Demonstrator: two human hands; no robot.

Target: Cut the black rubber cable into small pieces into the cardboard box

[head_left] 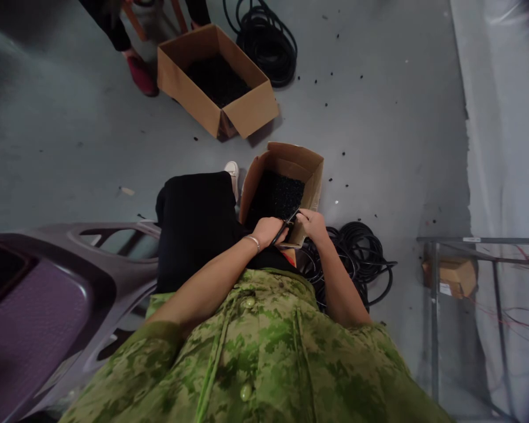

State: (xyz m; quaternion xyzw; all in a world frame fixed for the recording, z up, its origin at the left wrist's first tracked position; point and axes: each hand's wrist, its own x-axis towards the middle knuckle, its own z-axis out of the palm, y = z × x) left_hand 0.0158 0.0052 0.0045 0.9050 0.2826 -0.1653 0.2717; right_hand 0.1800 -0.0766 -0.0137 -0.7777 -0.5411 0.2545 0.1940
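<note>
My left hand (270, 230), with a bracelet at its wrist, is closed around a thin black tube (284, 227). The tube slants up to the right towards my right hand (312, 224), whose fingers are pinched at its upper end. A small brassy spot shows between the hands; I cannot make out what it is. Both hands are over the near edge of an open cardboard box (314, 182). Inside the box lies a heap of small black pieces (277, 195). Coiled black tubing (362, 252) rests on the floor beside my right forearm.
A larger cardboard box (251, 108) of black pieces stands ahead, by another person's red shoe (141, 75). Behind it is another black coil (268, 47). A purple-grey plastic chair (127, 276) is at left. A metal frame (435, 317) stands at right near a small carton (456, 277).
</note>
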